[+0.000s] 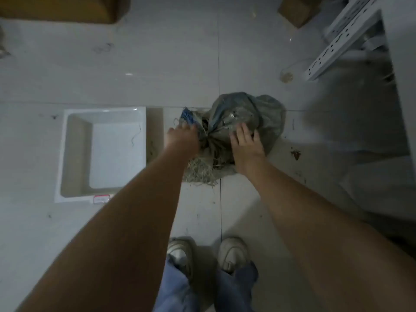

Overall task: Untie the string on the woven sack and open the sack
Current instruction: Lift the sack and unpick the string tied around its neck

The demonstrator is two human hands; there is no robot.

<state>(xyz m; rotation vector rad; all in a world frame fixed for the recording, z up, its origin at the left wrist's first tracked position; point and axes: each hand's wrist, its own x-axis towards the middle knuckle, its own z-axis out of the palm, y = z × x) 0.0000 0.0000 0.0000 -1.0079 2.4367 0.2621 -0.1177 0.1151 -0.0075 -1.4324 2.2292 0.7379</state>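
A grey-green woven sack (245, 111) lies on the tiled floor, its neck bunched toward me with frayed strands (200, 171) spilling out in front. A blue frayed tuft (188, 115) sticks out at the sack's left. My left hand (183, 138) reaches to that tuft at the neck; its fingers are hidden, so the grip is unclear. My right hand (246, 140) rests flat on the sack's right side with fingers spread. The string itself is hard to make out among the strands.
A white rectangular tub (76, 154) with a thin cord inside sits on the floor to the left. A white perforated metal rack (346, 34) stands at the upper right, cardboard boxes (297, 10) at the top. My shoes (231, 253) are just below the sack.
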